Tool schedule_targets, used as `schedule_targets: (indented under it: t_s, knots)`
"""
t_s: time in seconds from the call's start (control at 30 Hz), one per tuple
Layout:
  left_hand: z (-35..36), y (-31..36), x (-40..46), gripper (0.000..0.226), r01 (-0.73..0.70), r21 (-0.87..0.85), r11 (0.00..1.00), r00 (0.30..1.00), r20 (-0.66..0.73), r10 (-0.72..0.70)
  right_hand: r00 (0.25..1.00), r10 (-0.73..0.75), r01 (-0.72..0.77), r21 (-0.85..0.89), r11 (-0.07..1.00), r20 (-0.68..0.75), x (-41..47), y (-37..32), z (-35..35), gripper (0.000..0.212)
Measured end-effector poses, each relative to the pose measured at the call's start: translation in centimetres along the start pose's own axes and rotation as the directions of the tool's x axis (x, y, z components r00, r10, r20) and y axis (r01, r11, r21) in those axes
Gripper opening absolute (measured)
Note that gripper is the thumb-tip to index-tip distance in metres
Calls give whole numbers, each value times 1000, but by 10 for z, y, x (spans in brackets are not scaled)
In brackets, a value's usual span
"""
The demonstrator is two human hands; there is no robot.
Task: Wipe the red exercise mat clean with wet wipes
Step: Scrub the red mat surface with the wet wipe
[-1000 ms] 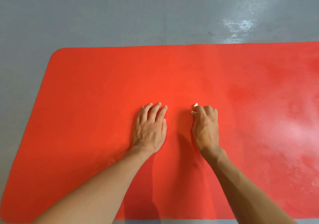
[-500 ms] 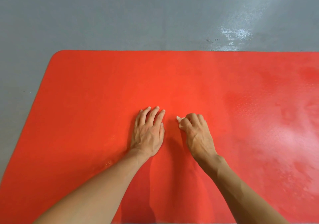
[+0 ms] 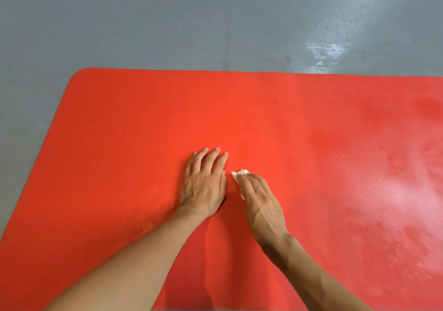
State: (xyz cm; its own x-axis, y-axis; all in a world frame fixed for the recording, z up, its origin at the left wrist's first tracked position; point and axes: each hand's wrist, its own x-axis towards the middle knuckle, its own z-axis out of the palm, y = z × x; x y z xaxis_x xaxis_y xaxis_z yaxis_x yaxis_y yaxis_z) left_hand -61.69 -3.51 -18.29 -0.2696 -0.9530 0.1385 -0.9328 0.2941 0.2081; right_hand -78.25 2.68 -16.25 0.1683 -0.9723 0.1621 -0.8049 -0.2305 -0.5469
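Note:
The red exercise mat (image 3: 119, 155) lies flat on the grey floor and fills most of the view; its right part shines wet. My left hand (image 3: 203, 186) rests palm down on the mat's middle with its fingers straight and spread. Just to its right, my right hand (image 3: 260, 203) presses a small bunched white wet wipe (image 3: 239, 174) onto the mat. The fingers lie nearly straight over the wipe. Only the wipe's tip shows past my fingertips; the rest is hidden under the hand.
Bare grey floor (image 3: 191, 23) runs beyond the mat's far edge and along its rounded left end. A glossy patch on the floor (image 3: 323, 52) sits at the back right. The mat runs out of view on the right.
My right hand has slid left and towards me with the wipe, ending close beside my left hand, and its fingers have flattened. My left hand stayed planted. The view tilted down slightly.

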Motion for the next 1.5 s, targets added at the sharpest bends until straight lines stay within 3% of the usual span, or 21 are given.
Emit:
schedule_targets:
  t_s: [0.1, 0.3, 0.4, 0.47, 0.53, 0.63, 0.7, 0.8, 0.83, 0.9, 0.97, 1.03, 1.1, 1.2, 1.23, 1.3, 1.37, 1.43, 1.5]
  knots:
    - [0, 0, 1, 52, 3, 4, 1000, 1000, -3, -3, 998, -52, 52, -24, 998, 19, 3, -8, 7, 46]
    - [1, -1, 1, 53, -2, 25, 1000, 1000, 17, 1, 913, -337, 378, -165, 911, 232, 8, 36, -14, 51]
    - [0, -1, 1, 52, -1, 22, 1000, 1000, 14, 0, 899, -353, 400, -156, 903, 260, 21, 44, -15, 53]
    - [0, 0, 1, 52, 0, 11, 1000, 1000, 3, 0, 956, -265, 282, -158, 946, 124, 34, 57, -20, 49]
    - [0, 0, 1, 51, -7, 9, 1000, 1000, -4, 7, 996, -39, 19, -231, 973, -85, 47, 69, -25, 46]
    - [2, -2, 1, 50, -9, 5, 1000, 1000, -10, 9, 940, 259, -306, -212, 928, -223, 50, 42, -2, 47]
    - [3, -2, 0, 50, -7, -4, 1000, 1000, -10, 7, 961, 228, -255, -183, 949, -156, 38, 6, 19, 45]
    - [2, -2, 0, 51, -14, -7, 1000, 1000, 5, 14, 999, -33, 35, -187, 982, 17, 29, -1, 13, 45]
    - [1, -2, 0, 51, -12, -4, 1000, 1000, 9, 12, 998, -62, 65, -207, 976, 22, 35, 15, 3, 44]
    - [0, -1, 1, 52, -7, 10, 1000, 1000, 6, 7, 998, 38, -53, -272, 961, -58, 51, 53, -14, 40]
    - [0, 0, 1, 52, -5, 19, 1000, 1000, 14, 5, 947, 241, -294, -273, 916, -212, 67, 77, -21, 41]
    - [2, -1, -1, 51, 1, 17, 1000, 1000, 14, -2, 912, 319, -380, -233, 895, -259, 72, 57, -6, 40]
    - [1, 0, 0, 49, 11, -7, 1000, 1000, -12, -12, 960, 220, -254, -203, 946, -176, 67, 19, 16, 40]
    - [-4, -1, 21, 37, 6, -20, 1000, 999, -50, -7, 997, -77, 73, -201, 977, -13, 63, 9, 19, 38]
    - [-4, -3, 30, 36, -2, -7, 1000, 999, -49, 1, 997, -78, 75, -207, 976, -6, 67, 21, 9, 36]
    - [-1, -8, 39, 46, -9, 26, 1000, 999, -34, 10, 985, 125, -144, -167, 975, -120, 75, 50, -13, 26]
    - [4, -11, 41, 56, -8, 37, 999, 1000, -9, 8, 906, 352, -379, -77, 922, -235, 85, 74, -27, 24]
    - [5, -10, 43, 59, -1, 36, 999, 1000, 31, -1, 876, 396, -435, -94, 896, -276, 92, 73, -20, 30]
    - [3, -10, 42, 59, -1, 41, 999, 999, 53, -1, 912, 300, -344, -121, 931, -281, 89, 46, 0, 34]
